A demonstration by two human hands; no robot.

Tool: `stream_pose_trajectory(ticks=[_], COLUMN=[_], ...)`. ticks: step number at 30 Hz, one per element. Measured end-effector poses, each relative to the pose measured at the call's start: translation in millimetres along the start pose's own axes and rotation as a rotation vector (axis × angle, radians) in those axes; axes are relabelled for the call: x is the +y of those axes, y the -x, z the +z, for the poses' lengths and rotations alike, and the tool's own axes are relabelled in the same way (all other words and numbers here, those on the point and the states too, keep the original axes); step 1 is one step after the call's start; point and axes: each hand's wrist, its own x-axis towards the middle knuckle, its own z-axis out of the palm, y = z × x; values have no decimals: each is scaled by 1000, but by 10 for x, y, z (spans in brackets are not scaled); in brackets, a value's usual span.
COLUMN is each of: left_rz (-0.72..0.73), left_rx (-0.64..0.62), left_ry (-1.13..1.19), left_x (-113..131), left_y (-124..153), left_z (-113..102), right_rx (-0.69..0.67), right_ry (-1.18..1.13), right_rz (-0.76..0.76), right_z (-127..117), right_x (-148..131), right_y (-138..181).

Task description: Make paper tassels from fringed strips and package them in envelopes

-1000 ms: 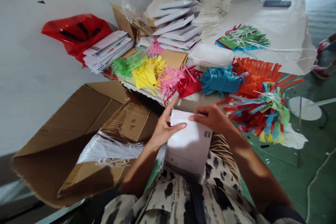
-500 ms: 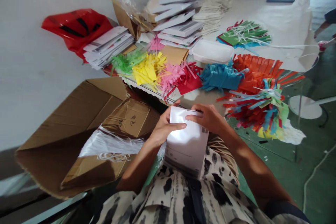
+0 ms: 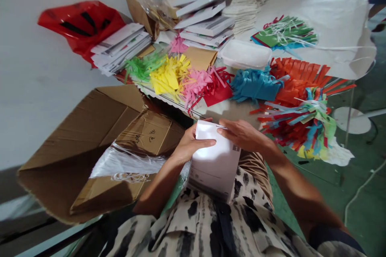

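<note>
A flat white printed box [image 3: 215, 160] leans upright against my lap, its top edge facing away from me. My left hand [image 3: 193, 142] grips its upper left side, thumb across the front and fingers behind. On the top right corner, my right hand [image 3: 241, 134] holds the edge, its fingers pressed together over the top of the face. The right thumb is partly hidden. Past the box, on the table, lie a red tissue fringe bundle [image 3: 218, 94], a pink one [image 3: 196, 84] and a blue one [image 3: 256, 86].
An open cardboard carton [image 3: 87, 128] with white strings [image 3: 126, 162] stands at my left. Along the table are yellow fringe [image 3: 165, 80], orange fringe [image 3: 298, 72], a clear plastic tub [image 3: 245, 54] and stacked white boxes [image 3: 208, 26]. A multicoloured tassel bunch [image 3: 307, 120] hangs at the right edge.
My right hand has shifted slightly along the top right corner, its fingers now flatter and closer together. The left hand keeps its grip. The view has tilted a little.
</note>
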Motion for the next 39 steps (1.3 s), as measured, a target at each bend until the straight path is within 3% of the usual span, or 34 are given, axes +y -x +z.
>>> stream_pose_trajectory(ticks=[6,13,19,26,32,39], left_rz=[-5,8,11,65,69,76], left_rx=[-43,-63,109,258,236,205], left_ry=[5,-58,-87,-115,-103,-82], left_x=[-34,-2,75,109,77,80], left_y=[-20,28,-9,-38,-15,-4], left_z=[-20,13,57,15,-30,-79], right_rx=[-24,-122,-103,-18,47,27], right_ry=[-53,-209,-210,-252,-286,-546], right_rz=[-28,53,44,143,164,266], right_z=[-53,-166,-133,-113,-37,10], right_x=[-22,-22,-83,-46,50,56], right_y=[9,17,-44,88,139,205])
